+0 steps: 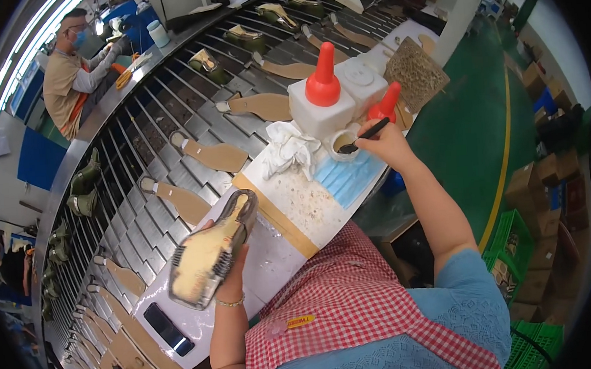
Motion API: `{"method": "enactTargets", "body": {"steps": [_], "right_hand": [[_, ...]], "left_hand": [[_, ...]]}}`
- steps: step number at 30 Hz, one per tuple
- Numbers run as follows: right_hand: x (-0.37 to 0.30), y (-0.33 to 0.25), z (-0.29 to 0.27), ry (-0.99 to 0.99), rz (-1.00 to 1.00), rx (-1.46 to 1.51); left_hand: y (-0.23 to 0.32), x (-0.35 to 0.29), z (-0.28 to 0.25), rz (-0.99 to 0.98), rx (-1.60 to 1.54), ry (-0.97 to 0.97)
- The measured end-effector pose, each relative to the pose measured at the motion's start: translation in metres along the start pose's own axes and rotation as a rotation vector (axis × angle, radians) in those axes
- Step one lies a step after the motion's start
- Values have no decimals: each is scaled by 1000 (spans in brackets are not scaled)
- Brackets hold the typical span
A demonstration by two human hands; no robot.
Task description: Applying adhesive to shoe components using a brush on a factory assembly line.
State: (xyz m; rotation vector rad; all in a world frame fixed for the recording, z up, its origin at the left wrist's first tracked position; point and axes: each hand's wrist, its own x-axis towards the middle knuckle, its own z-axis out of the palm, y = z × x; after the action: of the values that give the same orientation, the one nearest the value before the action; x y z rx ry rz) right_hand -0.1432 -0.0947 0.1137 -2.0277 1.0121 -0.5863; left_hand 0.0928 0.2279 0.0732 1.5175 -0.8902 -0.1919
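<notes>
My left hand (234, 280) is closed round a lasted shoe (208, 254), held with its pale, cream-coloured underside facing up. Dark gathered edges run along the sides of that underside. In my right hand (389, 146) is a small black-handled brush (372, 130), pinched between the fingers. Its tip reaches the small white cup (338, 143), which has yellowish stuff inside. Beside the cup stand a white square bottle (318, 115) with a red cone cap and a second red cone cap (386, 102). A blue face mask (347, 181) lies below the cup, and a crumpled white cloth (289, 151) to its left.
A slatted metal conveyor (169, 219) curves past the white work board (279, 253), carrying several tan insoles (214, 154) and lasted shoes (208, 65). A phone (169, 329) lies at the lower left. A brown rough block (416, 75) sits far right. Across the conveyor, a masked person (75, 73) works.
</notes>
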Motion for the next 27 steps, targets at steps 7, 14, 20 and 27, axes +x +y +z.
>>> {"method": "enactTargets", "body": {"steps": [7,14,20,27], "right_hand": [[-11,42,7,-3,581,1146],[-8,69,25,71,801,1461],[-68,-60,5,5,222,1282],[-133,-130,53,-414,26,1043]], "left_hand": [[34,-11,22,-186,-185,41],[8,-34,22,-387,-521,30],[-26,-46,44,259,-109,-62],[-20,-57,50,199,-140,-10]]}}
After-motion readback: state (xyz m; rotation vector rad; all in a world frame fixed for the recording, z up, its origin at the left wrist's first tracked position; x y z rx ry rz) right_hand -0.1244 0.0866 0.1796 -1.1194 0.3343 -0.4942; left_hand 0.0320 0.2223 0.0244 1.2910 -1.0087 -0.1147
